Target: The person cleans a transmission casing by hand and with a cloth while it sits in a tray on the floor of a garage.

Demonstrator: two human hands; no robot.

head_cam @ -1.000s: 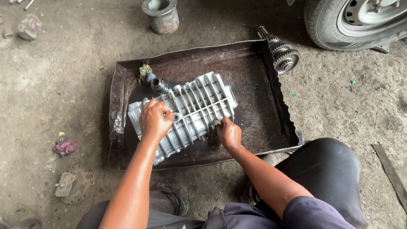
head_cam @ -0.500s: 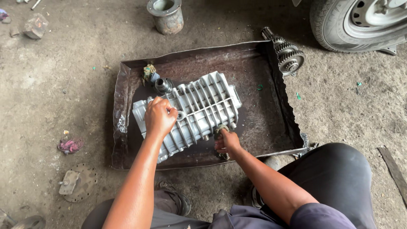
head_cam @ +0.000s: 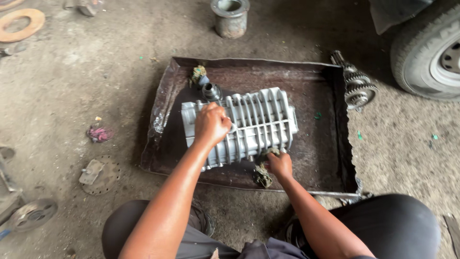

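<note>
Nearest in, two bare forearms reach forward over the person's dark-trousered knees. The right hand (head_cam: pixel 280 164) is closed around one dirty rag (head_cam: pixel 263 173), pressing it against the near edge of the one ribbed aluminium casing (head_cam: pixel 258 122) — the rag hangs just below the knuckles. Up and to the left of it, the left hand (head_cam: pixel 211 123) is curled tight on the casing's left end; what the fingers have hold of I cannot tell. The casing lies tilted in a single rusty metal tray (head_cam: pixel 330 163), which sits on a gritty, stained concrete floor. Just beyond the left hand — one small dark fitting (head_cam: pixel 211 90) with a scrap of cloth. Far right of both hands lies one gear shaft (head_cam: pixel 357 86) at the tray's corner, then one tyre (head_cam: pixel 426 57). Farthest ahead stands one metal sleeve (head_cam: pixel 231 17).
</note>
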